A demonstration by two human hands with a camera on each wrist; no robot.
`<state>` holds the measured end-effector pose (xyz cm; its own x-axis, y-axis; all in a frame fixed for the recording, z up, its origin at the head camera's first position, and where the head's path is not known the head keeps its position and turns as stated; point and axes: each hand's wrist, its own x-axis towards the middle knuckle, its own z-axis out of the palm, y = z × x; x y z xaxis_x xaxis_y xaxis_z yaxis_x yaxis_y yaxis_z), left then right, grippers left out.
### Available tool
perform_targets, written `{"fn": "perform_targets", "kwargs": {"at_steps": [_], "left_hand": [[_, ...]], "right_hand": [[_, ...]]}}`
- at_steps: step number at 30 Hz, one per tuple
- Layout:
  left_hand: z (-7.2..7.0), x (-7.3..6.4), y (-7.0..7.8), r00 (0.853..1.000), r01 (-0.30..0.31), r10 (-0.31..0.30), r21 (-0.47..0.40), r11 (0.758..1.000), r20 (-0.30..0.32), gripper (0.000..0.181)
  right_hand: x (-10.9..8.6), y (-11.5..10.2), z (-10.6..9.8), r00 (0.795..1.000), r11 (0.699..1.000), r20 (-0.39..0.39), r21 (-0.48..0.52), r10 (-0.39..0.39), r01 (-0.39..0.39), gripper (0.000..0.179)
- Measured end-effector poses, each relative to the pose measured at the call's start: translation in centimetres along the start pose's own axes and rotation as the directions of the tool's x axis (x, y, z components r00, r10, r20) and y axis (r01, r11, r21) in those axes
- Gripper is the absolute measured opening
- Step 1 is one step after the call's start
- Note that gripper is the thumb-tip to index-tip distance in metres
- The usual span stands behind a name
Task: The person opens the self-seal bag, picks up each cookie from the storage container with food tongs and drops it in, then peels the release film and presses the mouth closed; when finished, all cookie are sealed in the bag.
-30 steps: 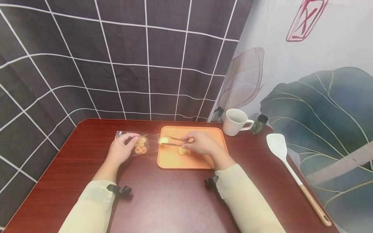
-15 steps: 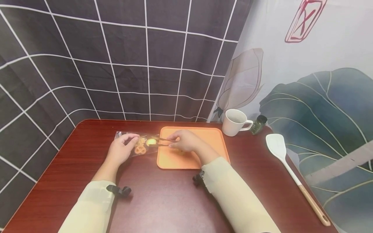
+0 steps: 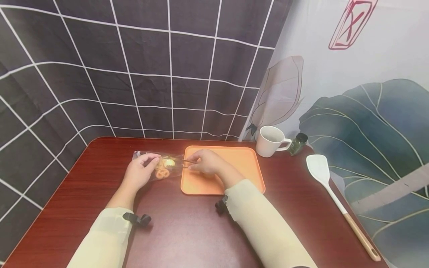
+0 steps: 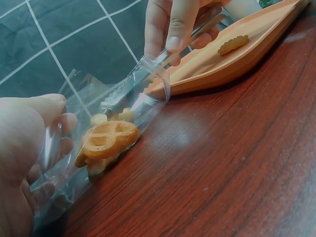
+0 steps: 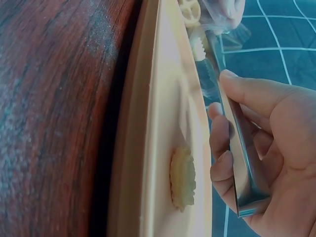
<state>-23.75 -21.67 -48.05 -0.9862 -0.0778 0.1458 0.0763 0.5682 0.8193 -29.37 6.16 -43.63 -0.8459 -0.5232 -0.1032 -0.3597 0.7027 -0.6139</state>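
Observation:
My left hand (image 3: 140, 171) pinches the closed end of a clear plastic bag (image 4: 64, 182) lying on the table. Inside it are a wheel-shaped biscuit (image 4: 106, 140) and other small biscuits. With thumb and fingers, my right hand (image 3: 207, 163) grips metal tongs (image 5: 242, 163), whose arms reach through the bag's mouth. Near the tong tips, within the bag, lies a round yellow biscuit (image 3: 169, 162). On the orange tray (image 3: 244, 167) rests a crinkle-edged biscuit (image 5: 182, 178), hidden under my right hand in the head view.
A white mug (image 3: 269, 141) stands behind the tray's right corner, beside a small dark-lidded jar (image 3: 298, 144). Along the right table edge lies a white spatula (image 3: 318, 169) with a wooden handle. A dark checked curtain (image 3: 140, 89) hangs behind the table (image 3: 181, 230).
My right hand has moved left with the tongs, bringing the yellow biscuit from over the tray's left edge into the bag. The left hand has kept its place.

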Motion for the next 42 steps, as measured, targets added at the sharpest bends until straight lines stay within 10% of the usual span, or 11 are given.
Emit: {"fn": "perform_targets", "kwargs": {"at_steps": [19,42], "left_hand": [[-0.1,-0.1,0.1,1.0,0.005,-0.005,0.0,1.0,0.0,0.035],[0.0,0.2,-0.2,1.0,0.009,-0.009,-0.001,1.0,-0.001,0.034]], "right_hand": [[-0.7,0.0,-0.3,1.0,0.999,-0.017,0.045,0.026,-0.025,0.029],[-6.7,3.0,-2.8,0.994,0.998,-0.112,0.068,0.012,-0.004,0.041]]}}
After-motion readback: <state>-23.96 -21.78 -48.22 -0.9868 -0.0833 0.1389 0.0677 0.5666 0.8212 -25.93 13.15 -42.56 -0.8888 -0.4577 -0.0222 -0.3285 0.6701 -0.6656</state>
